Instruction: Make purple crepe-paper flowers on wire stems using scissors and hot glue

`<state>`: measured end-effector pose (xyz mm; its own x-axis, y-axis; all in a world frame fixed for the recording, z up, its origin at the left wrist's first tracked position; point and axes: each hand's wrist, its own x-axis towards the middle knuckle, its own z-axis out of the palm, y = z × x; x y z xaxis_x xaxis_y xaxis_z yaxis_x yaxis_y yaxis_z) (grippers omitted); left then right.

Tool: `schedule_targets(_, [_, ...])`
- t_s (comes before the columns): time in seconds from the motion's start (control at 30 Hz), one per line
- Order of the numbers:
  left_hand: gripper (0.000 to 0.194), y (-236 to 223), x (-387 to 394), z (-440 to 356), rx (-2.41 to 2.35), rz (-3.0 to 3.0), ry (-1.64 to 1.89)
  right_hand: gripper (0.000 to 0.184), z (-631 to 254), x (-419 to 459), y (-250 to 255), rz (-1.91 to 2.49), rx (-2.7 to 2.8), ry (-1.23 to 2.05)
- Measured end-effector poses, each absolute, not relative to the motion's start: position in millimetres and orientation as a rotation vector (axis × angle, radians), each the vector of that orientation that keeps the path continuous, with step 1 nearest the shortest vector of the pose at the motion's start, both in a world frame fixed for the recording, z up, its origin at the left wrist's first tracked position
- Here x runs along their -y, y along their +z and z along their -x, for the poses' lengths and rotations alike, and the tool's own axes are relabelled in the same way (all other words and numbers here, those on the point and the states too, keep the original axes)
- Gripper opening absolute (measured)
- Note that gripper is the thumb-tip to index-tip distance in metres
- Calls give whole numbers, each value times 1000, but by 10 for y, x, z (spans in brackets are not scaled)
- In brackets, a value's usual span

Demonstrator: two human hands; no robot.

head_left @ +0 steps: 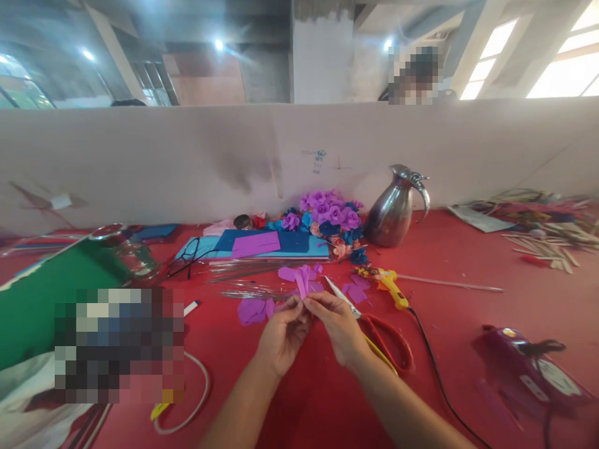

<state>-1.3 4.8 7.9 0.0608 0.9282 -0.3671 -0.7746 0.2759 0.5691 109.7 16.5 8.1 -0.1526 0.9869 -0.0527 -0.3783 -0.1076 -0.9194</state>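
Paper (304, 280), purple and gathered at its near end, is held above the middle of the red table (449, 318). From where I stand, left hand (283, 330) and right hand (339, 327) meet at that end, thumb and fingers of each pinched on it. Scissors (352, 306) lie just beside the right hand, blades toward far left. A yellow glue gun (393, 288) lies farther right; purple flowers (327, 211) sit far, left of a metal jug (390, 215).

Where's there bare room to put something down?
Bare red tabletop shows between the black cord of the glue gun and the purple device, and between the forearms. It's crowded around the left hand and right hand: scissors, purple paper, thin wires, then flowers and metal jug behind.
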Motion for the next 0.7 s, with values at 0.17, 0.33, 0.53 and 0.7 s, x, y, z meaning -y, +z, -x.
schedule_targets(0.17, [13,89,-23,-20,-754,-349,1295,16,-1093,-162,72,881,1047,1416])
schedule_targets(0.33, [13,97,-35,15,-928,-571,1494,12,-1145,-183,61,949,1192,1237])
schedule_targets(0.53, [12,141,-47,66,-1002,-674,1481,13,-1105,-134,65,995,1239,1189])
schedule_targets(0.7, [16,168,-28,53,-1024,-740,1460,13,-1086,-104,72,1051,1303,1077])
